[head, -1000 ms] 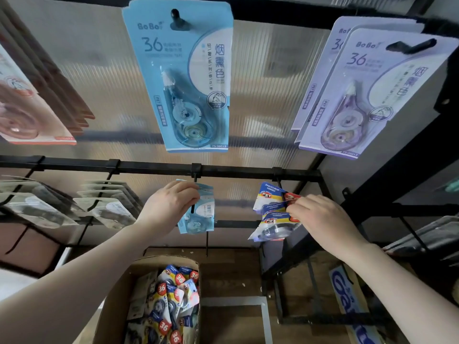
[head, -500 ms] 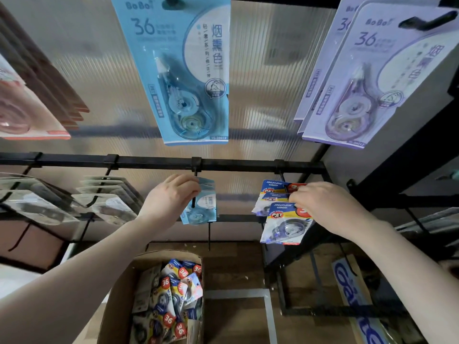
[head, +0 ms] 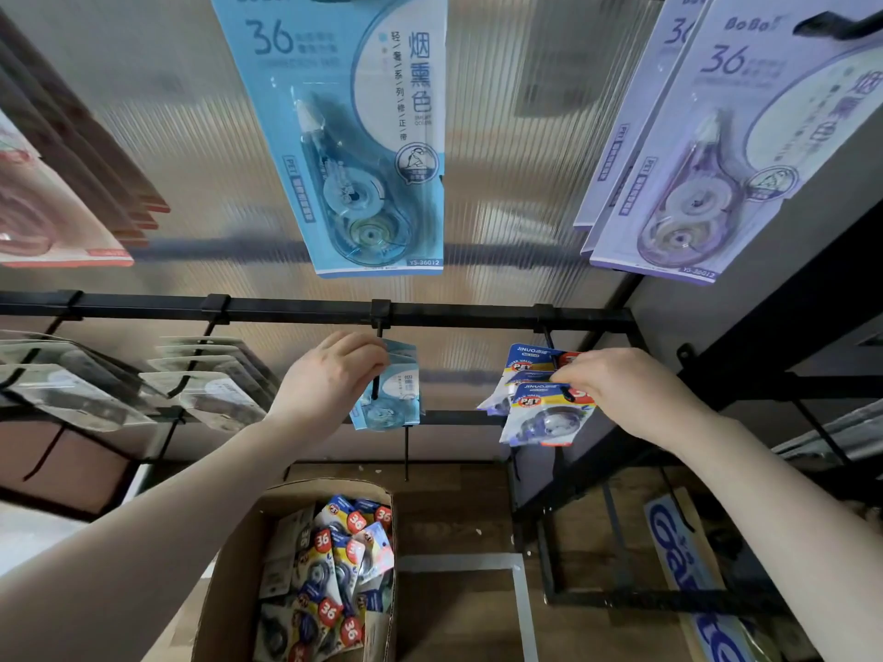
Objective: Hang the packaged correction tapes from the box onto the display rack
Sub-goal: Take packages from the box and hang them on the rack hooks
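A cardboard box (head: 239, 556) at the bottom centre holds several packaged correction tapes (head: 334, 566) with red "36" stickers. My right hand (head: 626, 394) pinches the top of a blue-and-yellow correction tape pack (head: 544, 418) at a black hook under the rack bar (head: 478, 312); another such pack (head: 525, 360) hangs just behind it. My left hand (head: 329, 379) holds a light blue pack (head: 396, 394) that hangs on the neighbouring hook (head: 377, 365).
Large blue (head: 353, 136) and lilac (head: 716, 150) correction tape cards hang on the upper row. Clear packs (head: 76, 389) fill hooks at the left. A black side frame (head: 764, 365) stands at the right. Wooden floor (head: 454, 513) lies below.
My right hand has brought its pack up and towards the hook, level with the pack behind it. The left hand stays on the light blue pack. The view has tilted slightly downward.
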`<state>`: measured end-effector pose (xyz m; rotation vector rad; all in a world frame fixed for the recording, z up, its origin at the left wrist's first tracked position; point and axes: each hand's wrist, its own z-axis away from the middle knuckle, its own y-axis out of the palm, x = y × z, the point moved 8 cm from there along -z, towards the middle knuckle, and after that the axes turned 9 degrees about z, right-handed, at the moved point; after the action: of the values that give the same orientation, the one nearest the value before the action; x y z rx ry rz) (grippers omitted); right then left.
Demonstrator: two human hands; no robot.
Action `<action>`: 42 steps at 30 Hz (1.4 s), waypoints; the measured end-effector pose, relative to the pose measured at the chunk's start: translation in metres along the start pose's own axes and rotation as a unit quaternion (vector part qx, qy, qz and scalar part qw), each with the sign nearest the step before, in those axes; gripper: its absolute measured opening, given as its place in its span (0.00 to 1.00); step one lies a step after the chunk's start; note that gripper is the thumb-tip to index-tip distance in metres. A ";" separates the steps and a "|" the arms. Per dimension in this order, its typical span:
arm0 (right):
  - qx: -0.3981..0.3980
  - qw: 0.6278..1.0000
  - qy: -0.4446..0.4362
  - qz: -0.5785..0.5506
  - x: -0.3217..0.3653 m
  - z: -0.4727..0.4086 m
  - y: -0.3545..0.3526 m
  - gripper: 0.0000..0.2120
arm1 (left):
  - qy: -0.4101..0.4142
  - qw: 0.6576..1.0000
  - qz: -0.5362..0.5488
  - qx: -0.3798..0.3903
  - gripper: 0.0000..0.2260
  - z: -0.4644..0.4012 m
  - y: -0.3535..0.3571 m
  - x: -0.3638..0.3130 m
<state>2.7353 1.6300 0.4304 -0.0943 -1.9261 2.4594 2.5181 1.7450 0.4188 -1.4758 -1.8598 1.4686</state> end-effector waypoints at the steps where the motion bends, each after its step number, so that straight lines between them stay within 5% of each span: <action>1: -0.013 1.000 0.003 0.009 0.001 0.000 -0.001 0.15 | 0.001 1.000 -0.005 0.000 0.12 0.001 0.000 -0.001; 29: -0.265 0.961 0.058 0.057 0.022 0.013 -0.002 0.21 | -0.058 0.997 -0.046 -0.017 0.13 0.036 -0.010 -0.004; 42: -0.236 0.966 0.073 0.077 0.113 0.011 0.036 0.19 | -0.146 0.987 -0.048 0.048 0.20 0.136 -0.019 0.035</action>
<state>2.6233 1.6167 0.3937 -0.4316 -2.4673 1.9452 2.3905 1.7086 0.3692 -1.1591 -1.9607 1.7782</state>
